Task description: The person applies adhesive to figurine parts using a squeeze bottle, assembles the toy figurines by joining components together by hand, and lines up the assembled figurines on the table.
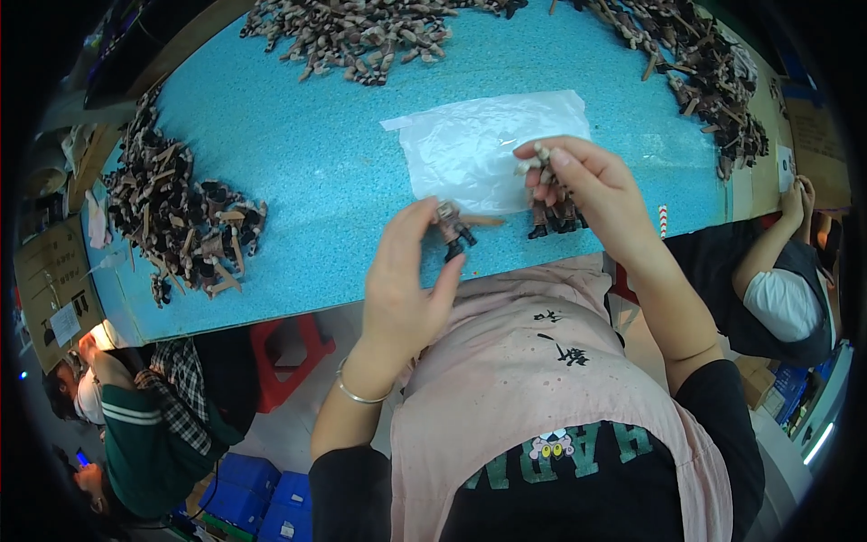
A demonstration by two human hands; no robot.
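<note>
My left hand has its thumb and fingers closed round a small toy figure with a pale upper body and dark boots. A thin tan strip sticks out beside that figure. Over the near right corner of a clear plastic bag, my right hand pinches a pale toy figure piece; fingers cover part of it. Just beneath the right hand are more toy figures with dark boots, close to the table's near edge and partly hidden by the hand.
Toy figure heaps lie at the far side, the left and the right of the blue tabletop. Two people sit at the lower left, another at the right edge. A red stool and blue bins stand below the table.
</note>
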